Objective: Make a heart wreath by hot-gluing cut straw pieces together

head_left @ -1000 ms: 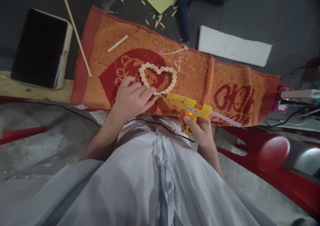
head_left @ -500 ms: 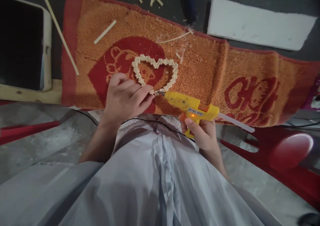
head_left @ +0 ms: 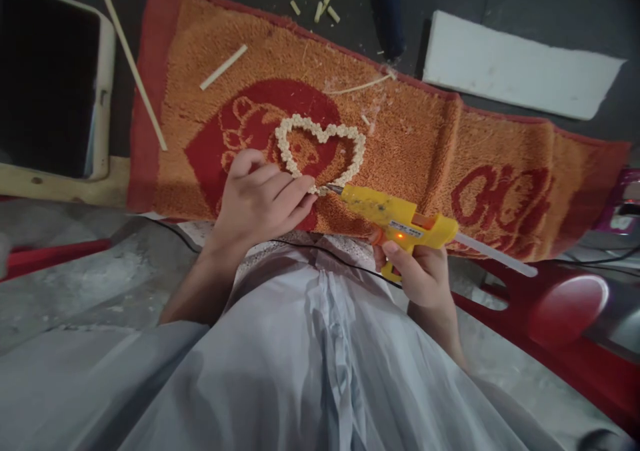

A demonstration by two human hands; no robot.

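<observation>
A cream, beaded-looking heart outline [head_left: 359, 154] lies on an orange and red towel [head_left: 400, 144]. My left hand [head_left: 265, 201] is at its lower left side, thumb and fingertips pinched together at the bottom point of the heart. My right hand [head_left: 420, 271] is wrapped round the handle of a yellow glue gun [head_left: 385, 211], whose small light glows orange. The gun's metal nozzle points left and meets the heart's bottom point beside my left fingertips. A clear glue stick [head_left: 500, 254] sticks out of the gun's back.
A tablet-like device [head_left: 50, 78] and a long thin stick [head_left: 131, 61] are at the left. A white block [head_left: 520, 64] sits at the back right, with several stick pieces [head_left: 325, 4] behind the towel. The gun's cord [head_left: 330, 254] crosses my lap.
The whole scene has shifted slightly to the right in view. Both hands keep their hold, and the nozzle stays at the heart's bottom point.
</observation>
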